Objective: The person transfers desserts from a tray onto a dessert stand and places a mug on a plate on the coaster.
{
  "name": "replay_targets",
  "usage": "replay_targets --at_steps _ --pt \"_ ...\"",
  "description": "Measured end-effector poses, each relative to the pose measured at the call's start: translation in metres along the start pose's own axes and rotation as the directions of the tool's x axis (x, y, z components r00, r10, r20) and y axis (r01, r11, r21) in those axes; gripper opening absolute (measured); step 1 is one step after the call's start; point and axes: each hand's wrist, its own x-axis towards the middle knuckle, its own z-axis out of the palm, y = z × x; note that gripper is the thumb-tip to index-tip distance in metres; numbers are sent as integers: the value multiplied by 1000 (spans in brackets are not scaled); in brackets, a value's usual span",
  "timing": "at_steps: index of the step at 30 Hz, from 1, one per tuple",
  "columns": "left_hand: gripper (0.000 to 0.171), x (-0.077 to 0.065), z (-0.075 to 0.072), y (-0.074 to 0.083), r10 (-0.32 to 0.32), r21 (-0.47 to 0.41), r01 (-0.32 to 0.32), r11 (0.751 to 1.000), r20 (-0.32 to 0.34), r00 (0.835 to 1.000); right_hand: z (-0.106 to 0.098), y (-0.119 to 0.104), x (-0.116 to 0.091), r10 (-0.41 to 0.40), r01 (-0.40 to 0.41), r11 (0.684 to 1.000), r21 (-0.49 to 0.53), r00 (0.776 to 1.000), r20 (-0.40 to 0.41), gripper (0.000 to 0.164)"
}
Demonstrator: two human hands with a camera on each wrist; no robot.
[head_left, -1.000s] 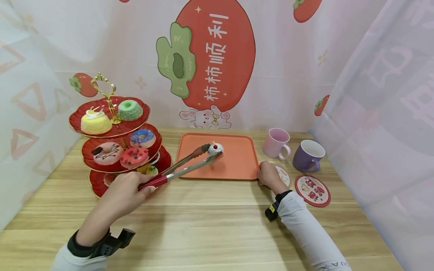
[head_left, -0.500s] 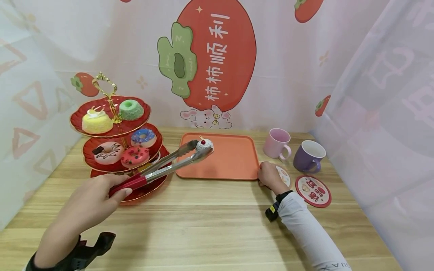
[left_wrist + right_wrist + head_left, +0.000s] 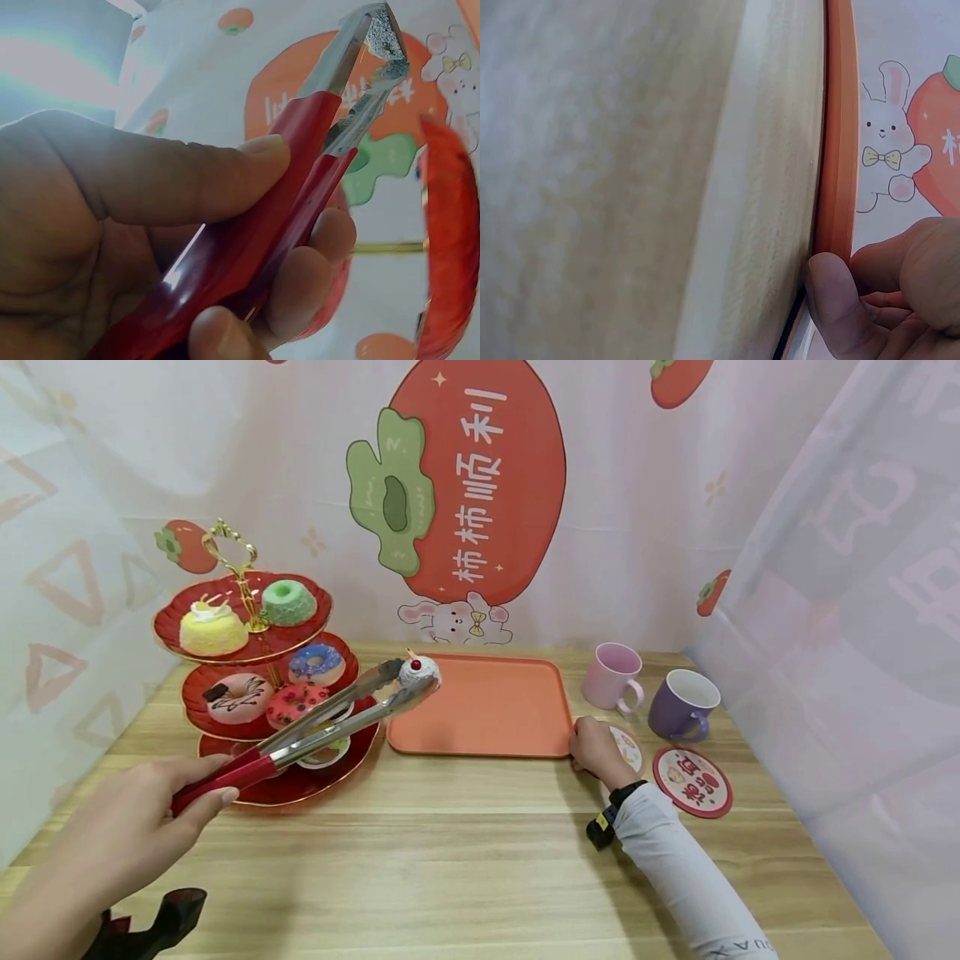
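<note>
My left hand (image 3: pixel 127 827) grips the red handles of a pair of metal tongs (image 3: pixel 322 739), thumb on one handle and fingers round the other, as the left wrist view shows. Between the tong tips sits a small round white cake (image 3: pixel 420 672) with a red cherry on top. It hovers over the left edge of the orange tray (image 3: pixel 495 714). At the tray's front right corner my right hand (image 3: pixel 596 750) pinches the rim; in the right wrist view the thumb (image 3: pixel 831 296) presses the outer edge.
A three-tier red stand (image 3: pixel 292 789) at the left bears several doughnuts and cakes, partly behind the tongs. A pink mug (image 3: pixel 609 677) and a purple mug (image 3: pixel 678 710) stand right of the tray. Two round coasters (image 3: pixel 692 782) lie nearby, one partly hidden by my right hand.
My left hand has moved left and toward me, carrying the tongs and the white cake from over the tray's middle to its left edge. The right hand has stayed put.
</note>
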Motion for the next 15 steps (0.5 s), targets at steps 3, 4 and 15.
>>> replay_targets --at_steps 3,4,15 --pt "28 -6 -5 -6 -19 21 20 1000 -56 998 0 0 0 -4 4 1000 0 1000 -1 23" --pt "28 -8 -6 -9 -31 29 33 999 -76 997 0 0 0 -3 3 1000 4 1000 1 23" --pt "38 -26 -8 -26 -58 5 61 998 -235 970 1 1 0 5 -5 1000 -8 1000 -21 22"
